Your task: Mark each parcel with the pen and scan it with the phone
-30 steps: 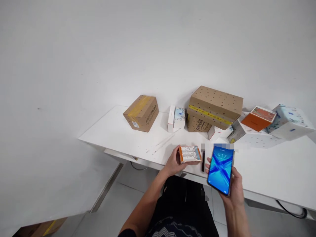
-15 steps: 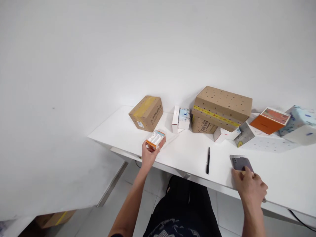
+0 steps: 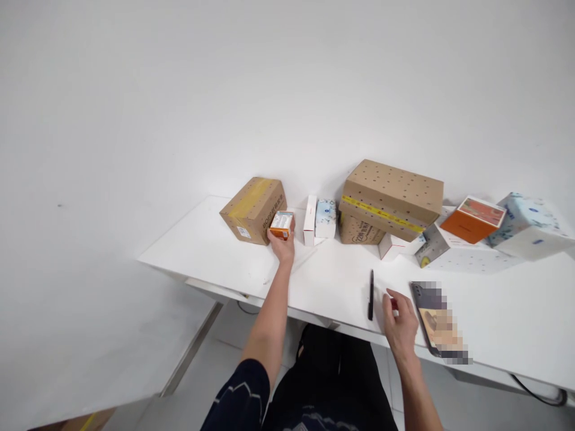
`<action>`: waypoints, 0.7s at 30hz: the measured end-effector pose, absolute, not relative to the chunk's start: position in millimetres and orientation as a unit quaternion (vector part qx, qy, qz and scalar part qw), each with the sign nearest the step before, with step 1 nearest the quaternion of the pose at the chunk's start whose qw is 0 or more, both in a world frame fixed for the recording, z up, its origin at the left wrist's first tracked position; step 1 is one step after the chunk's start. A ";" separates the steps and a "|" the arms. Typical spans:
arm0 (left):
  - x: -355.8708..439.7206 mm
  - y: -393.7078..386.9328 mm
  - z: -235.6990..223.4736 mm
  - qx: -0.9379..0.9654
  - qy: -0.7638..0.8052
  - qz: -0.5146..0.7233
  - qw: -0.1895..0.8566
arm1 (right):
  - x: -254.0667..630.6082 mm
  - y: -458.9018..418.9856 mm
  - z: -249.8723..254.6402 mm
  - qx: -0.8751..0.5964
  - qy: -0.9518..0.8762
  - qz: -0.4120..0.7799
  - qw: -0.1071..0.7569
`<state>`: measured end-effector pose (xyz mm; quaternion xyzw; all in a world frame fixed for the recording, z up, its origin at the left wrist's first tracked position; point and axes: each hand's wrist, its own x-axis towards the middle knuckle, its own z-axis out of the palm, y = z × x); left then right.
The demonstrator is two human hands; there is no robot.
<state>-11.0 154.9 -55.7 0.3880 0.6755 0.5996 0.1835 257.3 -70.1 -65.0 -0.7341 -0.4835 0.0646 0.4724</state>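
Note:
My left hand [image 3: 283,245] is wrapped round a small orange-and-white box [image 3: 282,222], beside the right side of a taped cardboard box [image 3: 254,209]; whether the two touch I cannot tell. Between a black pen [image 3: 371,294] and a phone [image 3: 436,317], my right hand [image 3: 401,318] hovers near the table's front edge with its fingers curved and apart, holding nothing. The phone lies face down, its back partly blurred out. The pen lies on the white table [image 3: 327,287], pointing away from me.
Along the wall stand a slim white box [image 3: 309,221], a blue-and-white box [image 3: 326,218] and a large dotted cardboard box [image 3: 390,197] resting on other boxes. Farther right are an orange box [image 3: 472,220] and a blue-patterned white box [image 3: 530,224]. A cable [image 3: 539,392] hangs below the table.
My right hand has turned the phone face down, let it go on the table and moved left towards the pen. My left hand has carried the small box left and back to the cardboard box.

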 end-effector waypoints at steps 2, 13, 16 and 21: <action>-11.5 164.6 -55.5 0.378 0.675 0.604 0.192 | 260.4 -71.2 -72.1 -0.743 -0.449 0.077 0.489; 33.5 139.5 -49.5 0.523 0.602 0.548 0.253 | 268.9 -73.8 -91.3 -0.725 -0.395 0.128 0.550; 40.7 140.8 -38.1 0.500 0.634 0.532 0.253 | 268.1 -73.7 -90.1 -0.721 -0.379 0.141 0.563; 15.7 103.2 -32.6 0.432 0.653 0.566 0.259 | 269.1 -73.8 -92.6 -0.713 -0.372 0.137 0.578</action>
